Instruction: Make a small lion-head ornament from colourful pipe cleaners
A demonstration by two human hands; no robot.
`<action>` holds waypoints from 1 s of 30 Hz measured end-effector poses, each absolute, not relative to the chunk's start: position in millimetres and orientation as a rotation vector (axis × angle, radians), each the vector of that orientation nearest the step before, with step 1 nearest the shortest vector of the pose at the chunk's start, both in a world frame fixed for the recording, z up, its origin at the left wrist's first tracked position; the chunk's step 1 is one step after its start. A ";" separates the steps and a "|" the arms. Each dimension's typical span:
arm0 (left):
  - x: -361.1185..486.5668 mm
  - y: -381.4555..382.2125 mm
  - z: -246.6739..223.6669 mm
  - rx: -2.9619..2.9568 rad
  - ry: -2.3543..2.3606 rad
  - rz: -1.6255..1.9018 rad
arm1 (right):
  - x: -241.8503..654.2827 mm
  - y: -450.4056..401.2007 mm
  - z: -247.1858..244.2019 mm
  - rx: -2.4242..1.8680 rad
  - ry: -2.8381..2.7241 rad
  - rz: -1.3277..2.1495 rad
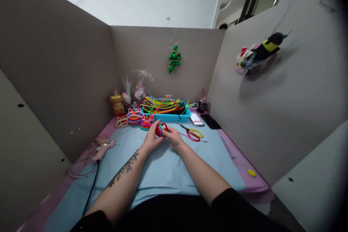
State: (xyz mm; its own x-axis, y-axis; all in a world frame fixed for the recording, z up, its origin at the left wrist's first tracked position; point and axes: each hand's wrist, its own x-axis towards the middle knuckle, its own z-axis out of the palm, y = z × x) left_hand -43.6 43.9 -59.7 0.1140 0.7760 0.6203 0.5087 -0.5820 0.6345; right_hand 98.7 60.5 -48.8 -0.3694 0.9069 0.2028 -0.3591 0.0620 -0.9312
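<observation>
Gray partitions (146, 50) enclose a pink-covered table (240, 163) spread with a light-blue sheet (163, 170); a blue tray (168, 117) of colorful pipe cleaners (163, 105) stands at the back. Both forearms (202, 174) reach forward, and the left hand (152, 138) and right hand (174, 139) meet before the tray, fingers curled around a small multicolored craft piece (161, 129) between them.

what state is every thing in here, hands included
left hand: closed on the red craft piece
right hand: pinching the same piece
red craft piece: held up between both hands
scissors: lying down, blade gap unclear
blue sheet: spread out, creased
glue gun: lying down, small light lit
blue tray: heaped with coloured stems
drink cup: upright, red straw in it
green ornament: hanging
</observation>
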 end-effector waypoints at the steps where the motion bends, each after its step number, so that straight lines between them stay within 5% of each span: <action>1: -43.7 43.8 -59.8 2.127 1.263 1.443 | 98.9 61.0 -48.4 -0.623 -1.291 1.521; 30: -46.1 48.1 -62.1 2.189 1.218 1.474 | 100.8 62.4 -51.0 -0.745 -1.301 1.471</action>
